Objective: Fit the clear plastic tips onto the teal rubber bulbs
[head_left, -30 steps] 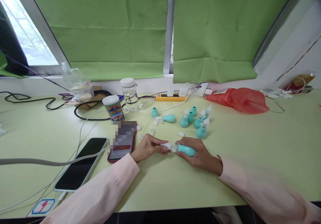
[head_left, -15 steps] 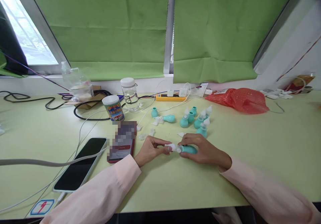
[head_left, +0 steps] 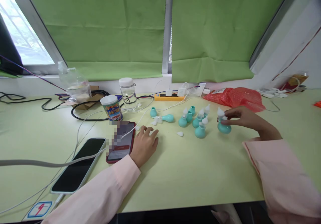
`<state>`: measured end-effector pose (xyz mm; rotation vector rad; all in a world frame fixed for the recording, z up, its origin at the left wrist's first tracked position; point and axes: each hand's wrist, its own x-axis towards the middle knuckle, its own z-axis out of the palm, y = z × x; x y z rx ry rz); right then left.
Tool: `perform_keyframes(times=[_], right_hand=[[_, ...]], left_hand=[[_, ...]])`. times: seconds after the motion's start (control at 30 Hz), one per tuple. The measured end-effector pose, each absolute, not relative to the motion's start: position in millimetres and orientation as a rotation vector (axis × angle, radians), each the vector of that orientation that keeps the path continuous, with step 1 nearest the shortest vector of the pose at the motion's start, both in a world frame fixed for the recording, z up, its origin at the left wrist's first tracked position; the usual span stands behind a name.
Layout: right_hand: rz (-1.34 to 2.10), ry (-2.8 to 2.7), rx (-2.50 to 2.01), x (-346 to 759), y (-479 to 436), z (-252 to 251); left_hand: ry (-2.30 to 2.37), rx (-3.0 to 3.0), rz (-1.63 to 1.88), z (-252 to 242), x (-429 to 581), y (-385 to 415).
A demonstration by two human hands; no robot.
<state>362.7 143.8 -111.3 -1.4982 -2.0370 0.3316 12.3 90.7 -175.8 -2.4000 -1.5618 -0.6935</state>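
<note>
On the right, my right hand is closed on a teal bulb nasal aspirator, its pale tip pointing up. Palm down beside the red-edged phone, my left hand has its fingers spread; whatever lies under it is hidden. Several teal bulbs, such as the tipped one, stand between my hands, some fitted with pale tips. A bare teal bulb stands farther left, near a lying aspirator. One loose white tip lies on the table.
A second phone with a charging cable lies at left. Behind are a printed can, a clear bottle, a yellow power strip and a red plastic bag. Loose cables cross the left side.
My right hand has carried the aspirator to the right and turned it upright. My left hand has let go of its tip and moved left, fingers spreading over where small clear pieces lay.
</note>
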Motion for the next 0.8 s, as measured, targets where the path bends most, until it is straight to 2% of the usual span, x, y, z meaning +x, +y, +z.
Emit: perform_keyframes(times=[0.1,0.27,0.43,0.67,0.8], right_hand=[[0.532,-1.993,-1.679,368.1,162.0,-125.3],[0.550,-1.968,-1.746,368.8,178.4,-141.5],[0.510,-1.996,-1.763,360.7,178.5,-146.3],[0.305,-1.887,-1.821,366.1,159.5,-127.0],[-0.120,-1.812,-1.758,345.0,130.8,-101.5]], left_hand=[[-1.520,-2.494,-0.551,-180.2,12.8,91.6],[-1.479,-2.540,-0.408,-181.8,16.3,87.9],[-1.540,-2.390,-0.431,-183.3,13.3,89.4],[-1.587,-2.316,-0.284,-193.7,14.4,94.3],[-1.560,-2.372,-0.157,-187.8,15.2,94.4]])
